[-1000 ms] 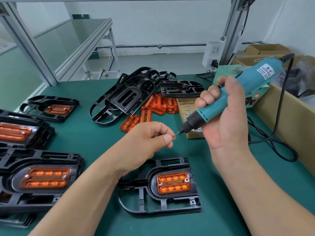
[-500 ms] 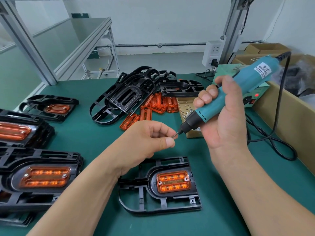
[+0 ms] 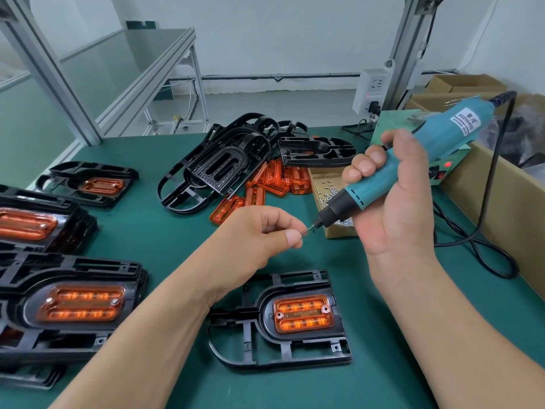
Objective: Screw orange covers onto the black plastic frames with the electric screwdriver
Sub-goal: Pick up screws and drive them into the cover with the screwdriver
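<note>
Screwdriver [image 3: 442, 134] — one, in right hand [image 3: 395, 208]

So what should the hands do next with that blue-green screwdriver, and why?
Probably tip the screwdriver down to a hole in the orange cover. The left hand pinches a small screw against its bit, the right hand grips the tool in the air, and the cover sitting in the black frame below seems to have no screws in yet.

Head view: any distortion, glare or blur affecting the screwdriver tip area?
Head view: wide-angle distortion tilts the grey metal posts; lighting even, shadows soft, no harsh glare; teal electric screwdriver sharp; near-left stack of black plastic frames with orange covers slightly soft.
</note>
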### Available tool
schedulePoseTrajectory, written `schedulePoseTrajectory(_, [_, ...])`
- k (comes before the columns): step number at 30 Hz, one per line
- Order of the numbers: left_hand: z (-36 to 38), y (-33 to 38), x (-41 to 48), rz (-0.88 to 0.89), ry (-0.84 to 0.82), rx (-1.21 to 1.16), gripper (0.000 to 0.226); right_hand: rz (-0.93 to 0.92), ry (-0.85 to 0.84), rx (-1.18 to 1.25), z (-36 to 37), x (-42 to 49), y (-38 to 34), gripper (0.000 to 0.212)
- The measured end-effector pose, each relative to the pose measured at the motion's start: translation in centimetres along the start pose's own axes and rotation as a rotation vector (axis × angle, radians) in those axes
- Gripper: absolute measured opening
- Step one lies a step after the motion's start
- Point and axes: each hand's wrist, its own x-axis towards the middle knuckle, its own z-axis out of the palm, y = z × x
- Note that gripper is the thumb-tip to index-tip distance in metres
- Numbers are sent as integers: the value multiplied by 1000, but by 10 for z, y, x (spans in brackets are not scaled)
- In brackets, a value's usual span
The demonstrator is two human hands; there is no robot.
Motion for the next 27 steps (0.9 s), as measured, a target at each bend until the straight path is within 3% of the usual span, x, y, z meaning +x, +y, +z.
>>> schedulePoseTrajectory(13, [0,3,-2,75,39,86,19,49,61,1,-1,-1,8,9])
schedulePoseTrajectory(24, [-9,8,-6,66,-166,109,14,170,36,6,5,-12,17,12])
schedulePoseTrajectory(27, [-14,8,-6,36,-87,122,29,204,-20,-32,10,-19,21,12])
